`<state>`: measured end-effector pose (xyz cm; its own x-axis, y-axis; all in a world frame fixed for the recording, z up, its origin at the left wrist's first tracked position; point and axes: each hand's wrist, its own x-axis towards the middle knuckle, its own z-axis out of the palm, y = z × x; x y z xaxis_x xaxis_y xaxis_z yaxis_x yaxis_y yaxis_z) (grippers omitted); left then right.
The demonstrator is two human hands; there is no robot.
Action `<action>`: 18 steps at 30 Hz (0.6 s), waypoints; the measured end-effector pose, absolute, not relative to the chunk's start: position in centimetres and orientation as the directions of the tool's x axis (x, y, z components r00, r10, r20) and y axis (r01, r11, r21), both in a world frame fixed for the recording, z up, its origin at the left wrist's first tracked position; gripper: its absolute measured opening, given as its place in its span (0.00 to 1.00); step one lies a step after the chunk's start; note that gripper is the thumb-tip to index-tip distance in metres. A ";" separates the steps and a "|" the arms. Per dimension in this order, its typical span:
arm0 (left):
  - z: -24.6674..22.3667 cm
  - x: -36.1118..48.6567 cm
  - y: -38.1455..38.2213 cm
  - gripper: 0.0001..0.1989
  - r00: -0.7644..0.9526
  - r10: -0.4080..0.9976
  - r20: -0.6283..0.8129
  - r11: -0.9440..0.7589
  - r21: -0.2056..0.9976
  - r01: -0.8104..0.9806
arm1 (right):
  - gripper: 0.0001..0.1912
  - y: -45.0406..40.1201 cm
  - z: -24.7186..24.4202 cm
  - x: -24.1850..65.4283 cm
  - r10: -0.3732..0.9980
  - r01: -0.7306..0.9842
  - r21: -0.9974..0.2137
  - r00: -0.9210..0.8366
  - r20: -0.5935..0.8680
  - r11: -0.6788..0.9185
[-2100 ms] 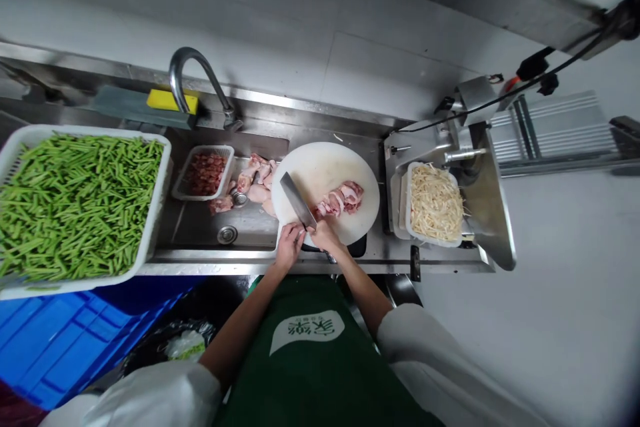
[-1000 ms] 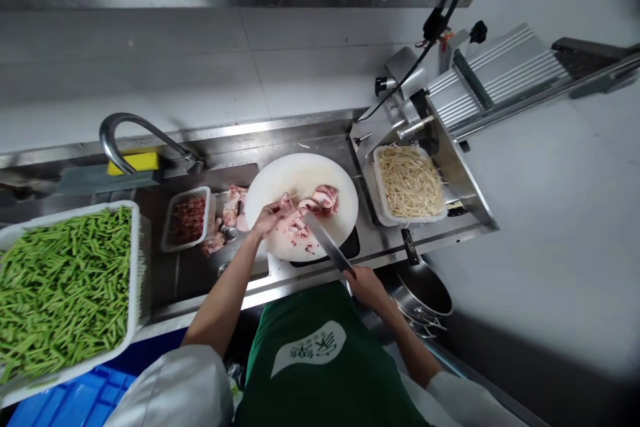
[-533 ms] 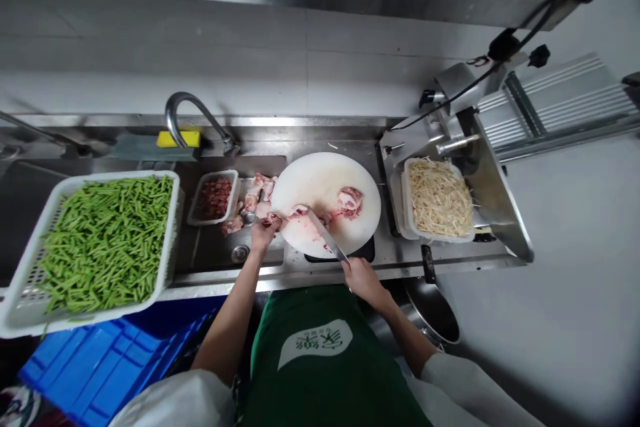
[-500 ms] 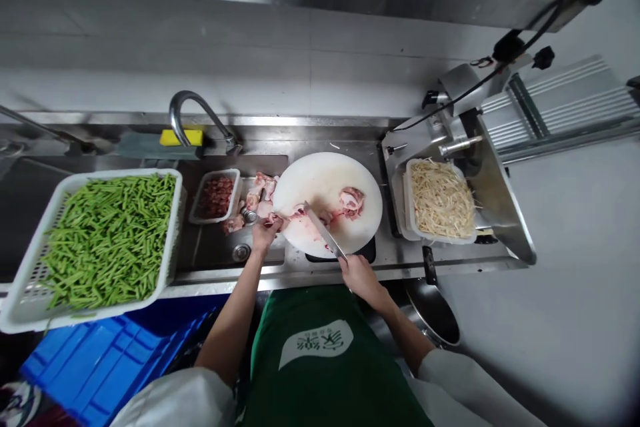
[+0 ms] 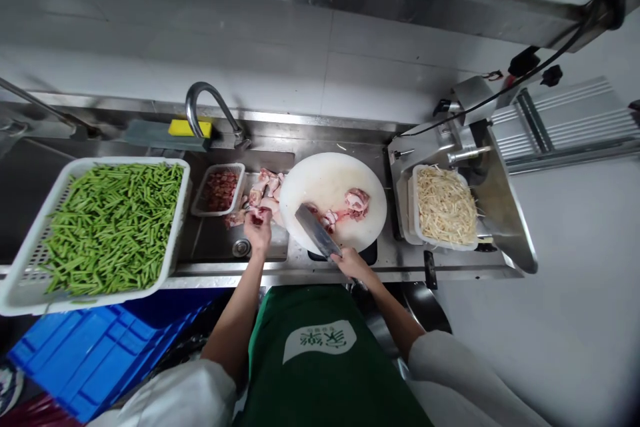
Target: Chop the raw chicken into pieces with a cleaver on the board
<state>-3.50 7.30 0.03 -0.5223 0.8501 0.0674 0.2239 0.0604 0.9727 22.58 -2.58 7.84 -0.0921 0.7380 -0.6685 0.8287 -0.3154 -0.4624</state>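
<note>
My right hand (image 5: 351,263) is closed round the handle of a cleaver (image 5: 318,232), whose broad blade lies low over the left front part of a round white cutting board (image 5: 333,173). Beside the blade is a small cut of meat (image 5: 329,221); a larger chunk (image 5: 357,202) rests farther right on the board. Over the sink, left of the board, my left hand (image 5: 258,232) grips a piece of meat (image 5: 260,215). Other raw pieces (image 5: 269,181) lie behind that hand. A small white basket (image 5: 242,188) to its left holds diced meat (image 5: 220,191).
A large white basket of cut green beans (image 5: 117,227) stands at the left, above a blue crate (image 5: 85,360). Behind the sink (image 5: 200,240) rises a curved faucet (image 5: 195,97). Bean sprouts (image 5: 445,205) fill a container beside a metal slicer (image 5: 517,213) at the right.
My left hand has moved left off the board's edge to over the sink, with meat in it. The cleaver now shows its broad side. The whole view has shifted slightly.
</note>
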 end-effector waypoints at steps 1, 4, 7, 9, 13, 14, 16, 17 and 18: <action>0.1 -2.7 7.1 0.09 -0.447 0.872 0.200 -0.050 0.944 0.327 | 0.20 -2.7 7.8 23.2 0.748 0.824 -0.460 -0.067 -0.660 -0.332; -0.3 0.6 5.6 0.06 -0.145 0.917 0.371 -0.273 0.851 0.449 | 0.19 -2.1 8.0 23.6 0.804 0.843 -0.410 0.043 -0.594 -0.348; -1.6 2.5 3.4 0.06 0.166 0.913 0.374 -0.403 0.751 0.524 | 0.19 -1.6 8.5 22.9 0.837 0.868 -0.368 0.094 -0.539 -0.333; -2.4 2.3 1.8 0.11 0.285 0.887 0.364 -0.462 0.681 0.568 | 0.18 -1.9 8.7 22.0 0.853 0.883 -0.352 0.095 -0.513 -0.310; -2.8 0.1 -1.1 0.13 0.205 0.907 0.368 -0.414 0.693 0.590 | 0.19 -2.8 8.8 19.3 0.885 0.906 -0.340 0.072 -0.461 -0.251; -2.7 -0.4 -1.7 0.12 0.136 0.920 0.367 -0.372 0.712 0.595 | 0.19 -2.9 8.9 18.5 0.889 0.907 -0.345 0.064 -0.453 -0.242; -2.4 -1.2 -2.8 0.11 -0.007 0.933 0.359 -0.284 0.750 0.597 | 0.18 -2.8 9.4 17.2 0.893 0.904 -0.359 0.052 -0.447 -0.232; -2.3 -1.5 -3.2 0.10 -0.064 0.934 0.352 -0.248 0.766 0.593 | 0.18 -2.7 9.9 16.7 0.895 0.900 -0.369 0.050 -0.443 -0.232; -2.2 -1.9 -3.6 0.10 -0.109 0.933 0.344 -0.219 0.780 0.586 | 0.19 -2.5 10.6 16.4 0.903 0.895 -0.380 0.055 -0.427 -0.234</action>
<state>-1.86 -3.58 -2.19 -0.1092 0.9327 0.3438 0.5862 -0.2189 0.7800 16.36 -2.49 10.61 0.0548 0.9025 -0.4271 0.8947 -0.2343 -0.3803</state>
